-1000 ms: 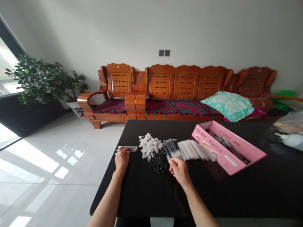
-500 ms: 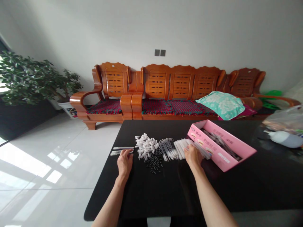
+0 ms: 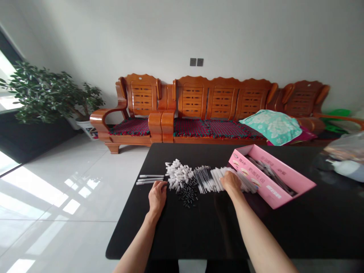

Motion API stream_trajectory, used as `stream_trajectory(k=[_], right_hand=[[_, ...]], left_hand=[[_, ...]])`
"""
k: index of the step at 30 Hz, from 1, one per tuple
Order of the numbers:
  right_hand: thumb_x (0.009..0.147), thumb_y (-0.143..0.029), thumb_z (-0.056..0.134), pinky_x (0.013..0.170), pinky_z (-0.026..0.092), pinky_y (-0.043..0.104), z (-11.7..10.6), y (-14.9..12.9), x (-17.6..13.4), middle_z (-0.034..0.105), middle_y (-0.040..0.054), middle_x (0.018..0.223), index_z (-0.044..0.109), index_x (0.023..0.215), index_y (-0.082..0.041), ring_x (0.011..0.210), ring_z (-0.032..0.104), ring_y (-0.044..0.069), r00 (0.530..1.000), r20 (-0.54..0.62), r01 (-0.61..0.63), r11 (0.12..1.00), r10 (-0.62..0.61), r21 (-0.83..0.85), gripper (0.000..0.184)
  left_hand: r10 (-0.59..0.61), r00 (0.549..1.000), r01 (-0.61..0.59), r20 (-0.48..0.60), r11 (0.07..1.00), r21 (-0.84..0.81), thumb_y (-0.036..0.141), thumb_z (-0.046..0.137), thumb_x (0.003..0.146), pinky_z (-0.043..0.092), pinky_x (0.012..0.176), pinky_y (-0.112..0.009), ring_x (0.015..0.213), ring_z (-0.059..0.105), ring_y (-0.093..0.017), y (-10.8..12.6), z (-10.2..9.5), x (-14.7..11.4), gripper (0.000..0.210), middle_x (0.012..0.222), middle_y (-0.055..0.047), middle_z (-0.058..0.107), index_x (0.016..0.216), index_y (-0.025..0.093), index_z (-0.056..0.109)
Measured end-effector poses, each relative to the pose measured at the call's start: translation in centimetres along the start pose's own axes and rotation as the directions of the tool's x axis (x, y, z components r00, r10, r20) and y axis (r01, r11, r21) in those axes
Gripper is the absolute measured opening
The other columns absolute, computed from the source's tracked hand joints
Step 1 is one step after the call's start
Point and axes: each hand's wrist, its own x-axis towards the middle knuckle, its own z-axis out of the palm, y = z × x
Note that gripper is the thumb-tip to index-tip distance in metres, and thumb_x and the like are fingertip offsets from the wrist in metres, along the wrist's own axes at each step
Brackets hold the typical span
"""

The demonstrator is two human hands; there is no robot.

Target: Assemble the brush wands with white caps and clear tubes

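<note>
My left hand [image 3: 157, 197] rests low over the table with its fingers curled together. It is just right of a few laid-out white pens [image 3: 150, 179] and beside a heap of short white caps [image 3: 179, 173]; whether anything is in it is hidden. Small black plugs [image 3: 188, 195] lie scattered below the caps. Dark pen refills [image 3: 202, 178] form a row to their right, followed by white pen barrels [image 3: 217, 178]. Over these barrels my right hand [image 3: 231, 184] is closed, fingertips pinched at a barrel, partly hidden by the hand itself.
A pink box [image 3: 273, 178] holding dark slim pieces stands at the right of the black table [image 3: 199, 231]. Farther right are a plastic bag [image 3: 348, 148] and a white bulb-like object [image 3: 348, 170]. Behind the table runs a wooden sofa [image 3: 222, 100]; a potted plant [image 3: 82, 102] stands left.
My left hand has drawn right, away from the white pens, which now lie on the table. My right hand stays at the barrels, its fingers more curled. The view has shifted slightly.
</note>
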Motion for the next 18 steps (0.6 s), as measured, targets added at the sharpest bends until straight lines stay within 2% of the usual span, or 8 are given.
stream_trajectory(k=[11,15,18], right_hand=[[0.082,-0.034,0.064,0.077,0.051,0.034,0.3,-0.2,0.6,0.069,0.0223,0.115,0.070,0.110,-0.010,0.106,0.067,0.033,0.997,0.056,-0.062,0.998,0.061,0.016,0.037],[0.084,-0.031,0.062,0.077,0.050,0.034,0.4,-0.6,0.3,0.070,0.0221,0.112,0.070,0.107,-0.010,0.103,0.068,0.032,0.999,0.026,-0.035,0.999,0.035,0.004,0.033],[0.088,-0.032,0.058,0.078,0.049,0.033,0.7,-1.2,-0.4,0.072,0.0180,0.109,0.071,0.103,-0.014,0.103,0.068,0.029,1.000,-0.001,0.025,1.000,-0.025,0.003,0.027]], left_hand=[[0.021,1.000,-0.021,-0.006,1.000,-0.019,0.017,0.052,0.087,0.050,0.076,-0.027,0.084,0.066,-0.018,0.0,0.0,-0.1,0.021,0.102,-0.005,0.067,0.095,0.021,0.071],[0.029,0.999,-0.030,-0.025,0.999,-0.026,0.017,0.053,0.087,0.050,0.075,-0.026,0.083,0.066,-0.017,0.0,0.0,-0.2,0.021,0.101,-0.004,0.067,0.094,0.021,0.072],[0.028,0.999,-0.029,-0.034,0.999,-0.030,0.016,0.053,0.087,0.050,0.074,-0.025,0.081,0.066,-0.016,0.1,0.0,-0.2,0.020,0.100,-0.004,0.068,0.093,0.021,0.072]])
